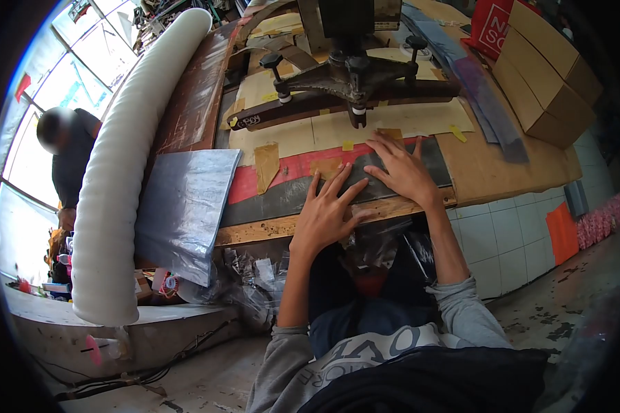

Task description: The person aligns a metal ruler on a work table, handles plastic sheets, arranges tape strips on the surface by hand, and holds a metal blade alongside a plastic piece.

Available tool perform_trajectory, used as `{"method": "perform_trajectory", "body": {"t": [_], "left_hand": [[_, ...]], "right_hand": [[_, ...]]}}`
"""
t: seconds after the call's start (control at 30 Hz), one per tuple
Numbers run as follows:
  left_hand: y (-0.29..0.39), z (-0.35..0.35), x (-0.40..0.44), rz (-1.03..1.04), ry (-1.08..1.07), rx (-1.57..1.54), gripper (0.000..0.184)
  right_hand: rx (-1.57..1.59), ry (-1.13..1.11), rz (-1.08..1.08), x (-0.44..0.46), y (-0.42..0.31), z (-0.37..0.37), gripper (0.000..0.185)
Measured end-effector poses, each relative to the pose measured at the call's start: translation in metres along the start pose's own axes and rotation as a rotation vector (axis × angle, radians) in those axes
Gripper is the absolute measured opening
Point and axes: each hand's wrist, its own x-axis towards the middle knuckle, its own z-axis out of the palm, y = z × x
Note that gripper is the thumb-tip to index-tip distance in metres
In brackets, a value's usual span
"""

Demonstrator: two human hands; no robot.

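My L hand (329, 210) & R hand (406, 173) flat, holding nothing; prob. steadying red strip (293, 171); next likely needs clearance fr. bar (303, 109).

- There's your bench edge (255, 232), rough, pitted wood!
- Under your fingertips, a dark strip (269, 202), matt and scuffed
- Ahead of you, a worn, dull metal bar (303, 107)
- Glossy plastic sheets (186, 199), smooth
- Your sleeves (470, 306), matt grey cloth

Grey lettered top (375, 347), bunched grey sleeves (470, 313)
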Motion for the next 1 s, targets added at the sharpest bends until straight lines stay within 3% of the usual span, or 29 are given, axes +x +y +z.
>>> {"method": "perform_trajectory", "body": {"t": [0.43,1.0], "left_hand": [[-0.0004,0.0009,-0.0006,-0.014,0.02,-0.011,0.046],[0.0001,-0.0011,0.0008,-0.007,0.006,0.011,0.048]], "right_hand": [[0.042,0.028,0.028,-0.0026,-0.0032,0.0046,0.057],[0.071,0.02,0.047,-0.0016,-0.0077,-0.0021,0.051]]}}
